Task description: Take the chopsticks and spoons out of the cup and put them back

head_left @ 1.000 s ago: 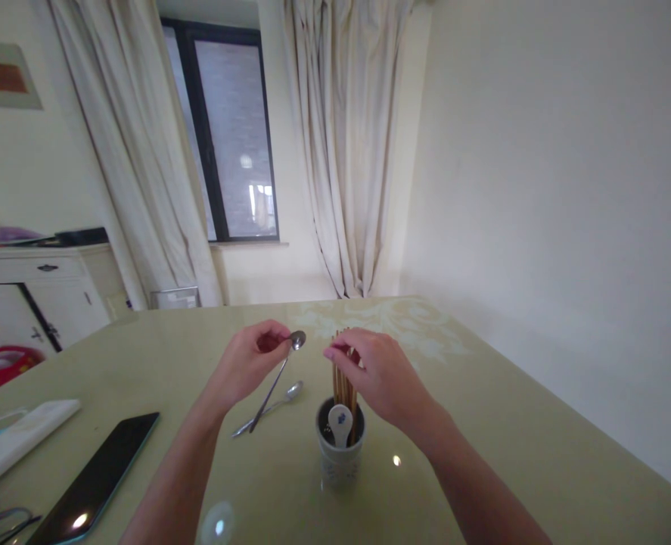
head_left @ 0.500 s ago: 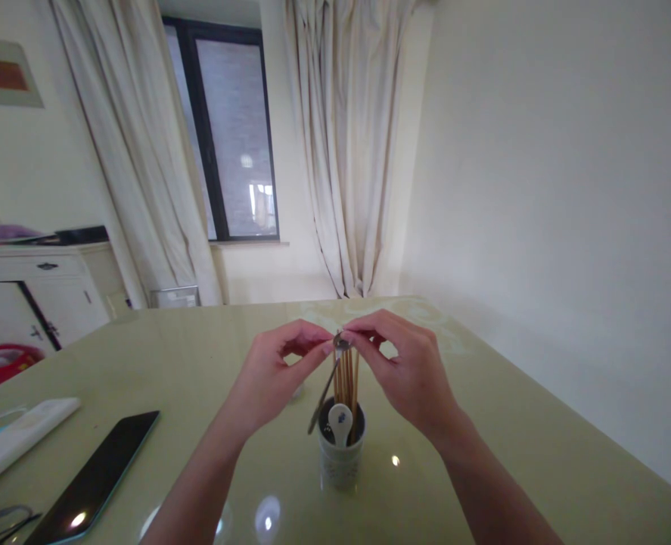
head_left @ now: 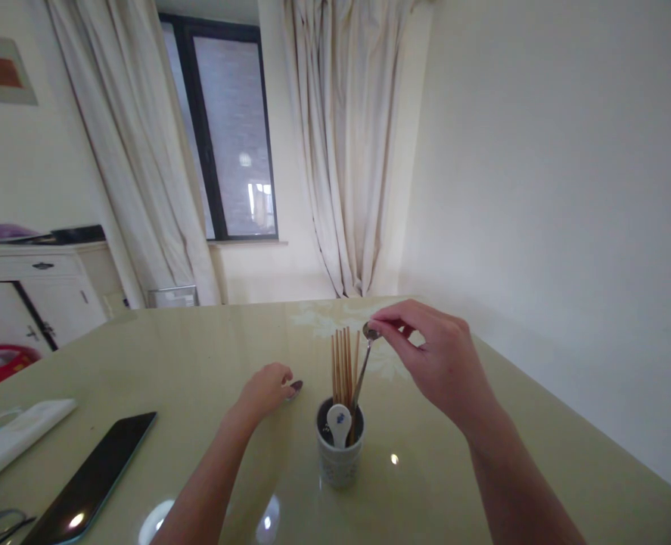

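Note:
My right hand (head_left: 434, 348) pinches a metal spoon (head_left: 366, 352) by its bowl, above and to the right of the patterned cup (head_left: 340, 463). That spoon's handle slants down into the cup's mouth; its tip is hidden. Bundled wooden chopsticks (head_left: 343, 367) stand upright in the cup, behind a white ceramic spoon (head_left: 339, 424). Left of the cup, my left hand (head_left: 265, 392) is low at the tabletop, its curled fingers at a second metal spoon (head_left: 295, 388). Only a dark, oval part of this second spoon shows past the fingertips.
A glossy pale green table (head_left: 199, 363) spreads beneath everything. At its left lie a black tablet-like slab (head_left: 94, 477), a white elongated object (head_left: 23, 439) and a dark cable (head_left: 0, 518). A wall (head_left: 567, 227) runs along the right edge.
My hands have separated. The right hand has moved right with the spoon, whose handle has swung into the cup. The left hand has let go of it and gone down left to another spoon.

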### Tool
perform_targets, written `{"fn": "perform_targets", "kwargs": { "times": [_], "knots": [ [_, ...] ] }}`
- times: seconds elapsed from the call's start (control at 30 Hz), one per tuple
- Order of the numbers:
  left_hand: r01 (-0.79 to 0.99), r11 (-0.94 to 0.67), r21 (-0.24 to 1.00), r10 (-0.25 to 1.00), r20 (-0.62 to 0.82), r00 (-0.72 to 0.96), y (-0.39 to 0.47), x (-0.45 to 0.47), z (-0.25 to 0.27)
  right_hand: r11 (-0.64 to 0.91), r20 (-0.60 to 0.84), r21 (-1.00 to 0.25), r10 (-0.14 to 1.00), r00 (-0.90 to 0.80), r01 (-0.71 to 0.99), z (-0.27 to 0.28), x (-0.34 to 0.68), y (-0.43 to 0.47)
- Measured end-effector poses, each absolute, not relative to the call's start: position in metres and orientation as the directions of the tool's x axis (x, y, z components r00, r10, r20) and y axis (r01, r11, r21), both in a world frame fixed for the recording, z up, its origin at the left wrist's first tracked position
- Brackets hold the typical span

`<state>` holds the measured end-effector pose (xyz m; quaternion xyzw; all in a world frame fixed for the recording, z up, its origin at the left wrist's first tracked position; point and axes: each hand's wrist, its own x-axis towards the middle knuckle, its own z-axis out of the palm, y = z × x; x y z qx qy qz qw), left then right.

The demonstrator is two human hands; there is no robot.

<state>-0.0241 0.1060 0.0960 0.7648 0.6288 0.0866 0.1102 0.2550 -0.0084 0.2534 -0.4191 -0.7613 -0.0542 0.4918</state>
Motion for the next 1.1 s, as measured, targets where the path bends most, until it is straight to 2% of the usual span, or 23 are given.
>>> {"fn": "perform_targets", "kwargs": {
  "times": [0.27, 0.53, 0.6, 0.73, 0.8, 0.9, 1.0, 1.1],
  "knots": [
    [0.955, -0.162, 0.249, 0.982, -0.054, 0.18, 0.111, -0.026, 0.079, 0.568, 0.652, -0.348, 0.719, -0.243, 0.746, 0.247, 0.249, 0.0],
    [0.921, -0.175, 0.348, 0.98, -0.031, 0.198, 0.112, -0.028, 0.092, 0.499, 0.459, -0.296, 0.822, -0.337, 0.815, 0.242, 0.243, 0.003],
    [0.891, -0.195, 0.41, 0.978, 0.011, 0.209, 0.11, -0.031, 0.108, 0.492, 0.404, -0.267, 0.838, -0.367, 0.828, 0.239, 0.24, 0.003],
    [0.68, -0.316, 0.662, 0.949, 0.227, 0.22, 0.096, -0.034, 0.152, 0.475, 0.335, -0.236, 0.859, -0.387, 0.848, 0.231, 0.232, 0.005],
    [0.523, -0.39, 0.758, 0.92, 0.331, 0.207, 0.085, -0.031, 0.173, 0.464, 0.327, -0.234, 0.865, -0.38, 0.854, 0.229, 0.231, 0.006],
    [0.313, -0.455, 0.834, 0.89, 0.424, 0.166, 0.067, -0.021, 0.197, 0.464, 0.347, -0.257, 0.863, -0.367, 0.848, 0.23, 0.233, 0.006],
    [0.171, -0.505, 0.846, 0.862, 0.483, 0.155, 0.049, -0.005, 0.21, 0.507, 0.459, -0.346, 0.825, -0.328, 0.79, 0.235, 0.234, 0.005],
    [0.11, -0.542, 0.833, 0.835, 0.519, 0.185, 0.033, 0.011, 0.217, 0.599, 0.595, -0.47, 0.757, -0.268, 0.649, 0.24, 0.232, 0.002]
  ]
}}
